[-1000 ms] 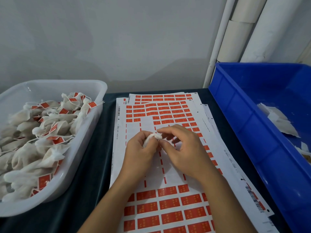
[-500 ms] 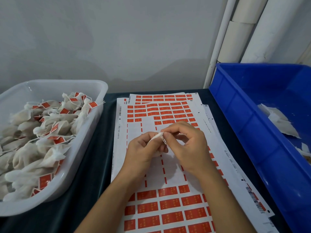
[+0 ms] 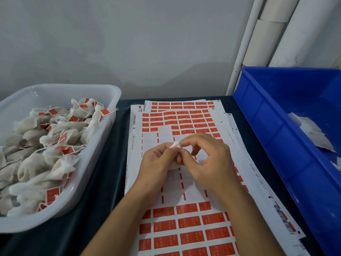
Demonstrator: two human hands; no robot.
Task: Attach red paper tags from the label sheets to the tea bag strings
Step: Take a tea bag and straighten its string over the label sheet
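Note:
My left hand grips a small white tea bag, whose gathered top sticks up between thumb and forefinger. My right hand pinches at that top with thumb and forefinger; the string is too thin to make out. Both hands hover over the label sheets, white paper with rows of red tags and a peeled bare band in the middle. A further red tag cannot be seen in my fingers.
A clear plastic tub at the left holds several tagged tea bags. A blue bin at the right holds a few untagged white bags. White pipes stand behind it against the grey wall.
My hands have stayed over the sheet's bare band. The right fingers have shifted up onto the bag's top, and the bag has turned slightly in my left hand.

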